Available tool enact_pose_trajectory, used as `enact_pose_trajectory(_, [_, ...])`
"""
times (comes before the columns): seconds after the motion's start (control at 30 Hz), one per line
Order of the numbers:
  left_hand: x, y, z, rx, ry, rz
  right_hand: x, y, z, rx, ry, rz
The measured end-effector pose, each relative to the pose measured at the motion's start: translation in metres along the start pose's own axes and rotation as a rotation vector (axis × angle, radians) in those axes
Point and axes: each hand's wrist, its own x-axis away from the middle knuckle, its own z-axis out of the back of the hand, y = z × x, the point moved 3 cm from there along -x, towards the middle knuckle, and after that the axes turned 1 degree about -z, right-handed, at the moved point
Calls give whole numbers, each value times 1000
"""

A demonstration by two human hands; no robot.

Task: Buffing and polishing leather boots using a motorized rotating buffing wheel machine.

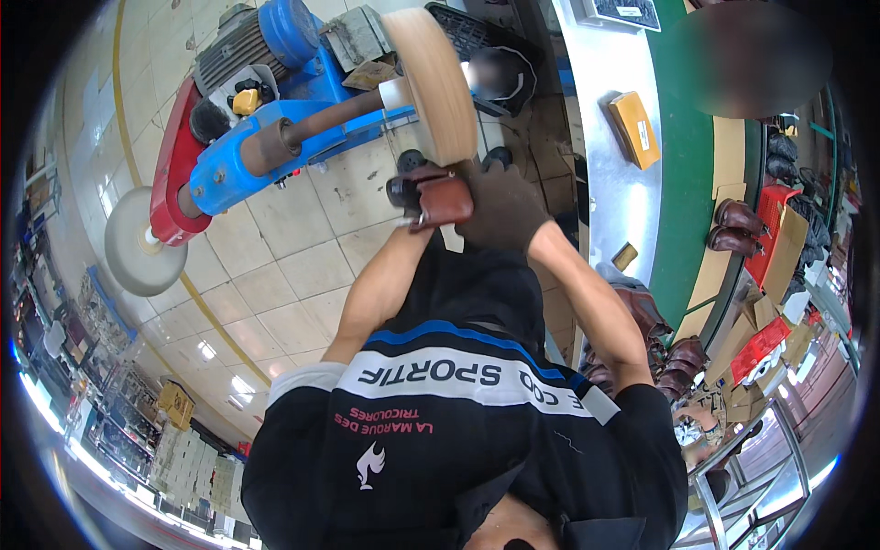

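A brown leather shoe (445, 200) is held up against the lower rim of a large pale buffing wheel (440, 92), whose surface looks smeared, as if spinning. My right hand (504, 206), in a dark glove, grips the shoe from its right side; the fingertips are partly hidden close to the wheel. On the other side, my left hand (401, 191), also dark-gloved, is closed on the shoe, which covers much of it. Both forearms reach forward from my body.
The wheel sits on a blue and red machine (234, 165) with a second, white wheel (145, 240) at its left end. To the right runs a metal-topped bench (623, 211) with a yellow box (634, 130). Brown shoes (736, 227) stand farther right; more lie by my right elbow.
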Motion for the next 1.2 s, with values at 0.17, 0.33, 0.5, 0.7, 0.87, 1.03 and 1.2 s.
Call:
enact_pose_trajectory(0.17, [65, -6, -8, -46, 78, 27, 43, -42, 26, 112, 71, 29])
enact_pose_trajectory(0.33, [92, -14, -17, -85, 148, 55, 89, -69, 45, 160, 117, 32])
enact_pose_trajectory(0.5, [57, -9, -22, -124, 211, 65, 68, -45, 25, 141, 52, -51])
enact_pose_trajectory(0.7, [58, -18, -24, -151, 298, 77, 93, -46, 33, 95, 139, -4])
enact_pose_trajectory(0.87, [46, -26, -23, -146, 387, 64, 135, -46, 30, 65, 135, -15])
enact_pose_trajectory(1.03, [17, -30, -30, -171, 436, 43, 124, -21, 11, -112, 179, -48])
enact_pose_trajectory(1.2, [20, -15, -55, -187, 472, 30, 119, -7, -3, -237, 214, 12])
